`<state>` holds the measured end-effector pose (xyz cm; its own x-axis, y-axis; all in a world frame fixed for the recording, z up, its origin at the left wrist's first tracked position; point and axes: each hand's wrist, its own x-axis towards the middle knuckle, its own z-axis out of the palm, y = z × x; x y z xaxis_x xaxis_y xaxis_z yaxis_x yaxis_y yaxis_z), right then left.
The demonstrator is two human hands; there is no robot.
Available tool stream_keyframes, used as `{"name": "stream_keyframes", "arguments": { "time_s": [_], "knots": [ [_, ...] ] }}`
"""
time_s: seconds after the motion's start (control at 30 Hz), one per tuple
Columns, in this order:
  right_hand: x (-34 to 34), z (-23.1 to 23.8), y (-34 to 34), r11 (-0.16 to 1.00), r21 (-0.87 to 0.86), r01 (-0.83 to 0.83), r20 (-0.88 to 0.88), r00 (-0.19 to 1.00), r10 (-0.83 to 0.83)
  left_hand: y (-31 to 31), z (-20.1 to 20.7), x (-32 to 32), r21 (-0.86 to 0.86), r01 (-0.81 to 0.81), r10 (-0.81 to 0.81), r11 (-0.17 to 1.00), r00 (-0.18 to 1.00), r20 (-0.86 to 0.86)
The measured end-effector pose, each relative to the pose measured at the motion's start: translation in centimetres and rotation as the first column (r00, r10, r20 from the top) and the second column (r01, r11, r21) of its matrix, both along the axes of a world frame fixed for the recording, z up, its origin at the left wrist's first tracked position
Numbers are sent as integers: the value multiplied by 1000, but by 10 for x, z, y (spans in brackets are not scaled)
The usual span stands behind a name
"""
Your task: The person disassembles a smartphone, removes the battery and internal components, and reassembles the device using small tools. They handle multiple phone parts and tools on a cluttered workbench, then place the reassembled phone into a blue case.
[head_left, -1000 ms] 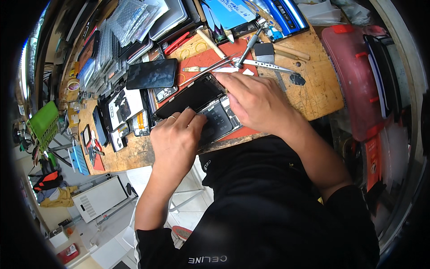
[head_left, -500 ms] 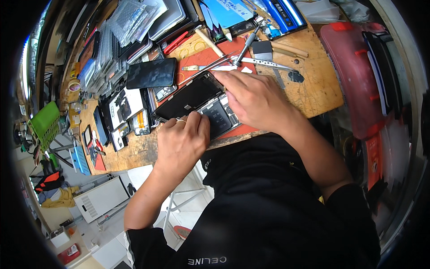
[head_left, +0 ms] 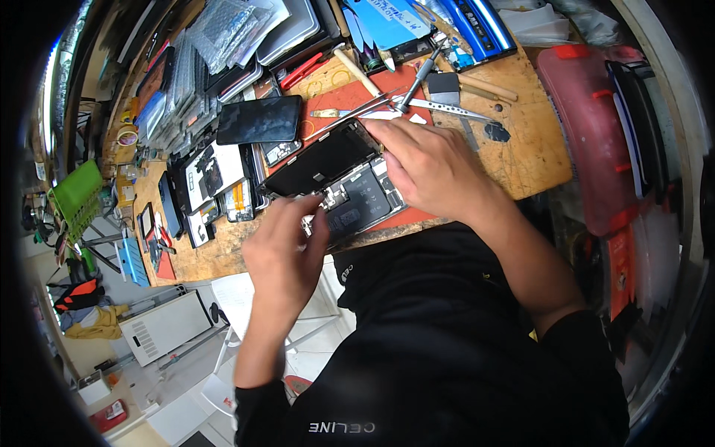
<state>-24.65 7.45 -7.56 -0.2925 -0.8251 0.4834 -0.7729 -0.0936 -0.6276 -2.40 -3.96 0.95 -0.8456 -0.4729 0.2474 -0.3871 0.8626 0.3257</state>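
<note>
An opened smartphone lies on the red mat in front of me, its body (head_left: 365, 200) showing a dark battery and metal-shielded parts. The phone screen (head_left: 320, 165) stands tilted up along the body's far edge, its dark inner side toward me. My right hand (head_left: 441, 170) grips the screen's right end between thumb and fingers, just above the body. At the body's left end hovers my left hand (head_left: 281, 246), thumb and fingers apart, with no object visible between them. Its fingers hide part of that end. Tweezers (head_left: 450, 109) lie beyond my right hand.
A dark phone (head_left: 259, 119) rests on parts behind the screen. Bubble-wrapped stacks (head_left: 167, 97) crowd the back left. A pen-like tool (head_left: 423, 73), a grey-black scraper (head_left: 444, 88) and wooden-handled tools (head_left: 488, 87) lie at the far right. A red-lidded case (head_left: 585, 134) stands beside the table.
My left hand has let go of the phone's left side and drawn back, its fingers parting and uncovering more of the body. The right hand keeps its hold on the screen.
</note>
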Motion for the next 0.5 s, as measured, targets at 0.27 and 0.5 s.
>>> {"name": "stream_keyframes", "arguments": {
  "time_s": [0.27,0.5],
  "knots": [
    [2,3,-1,1000,-10,-12,-3,1000,12,32,-13,54,925,224,669,-305,742,41],
    [0,2,0,999,-28,-41,71,997,43,24,-5,42,900,260,566,-350,824,-18]
  ]
}}
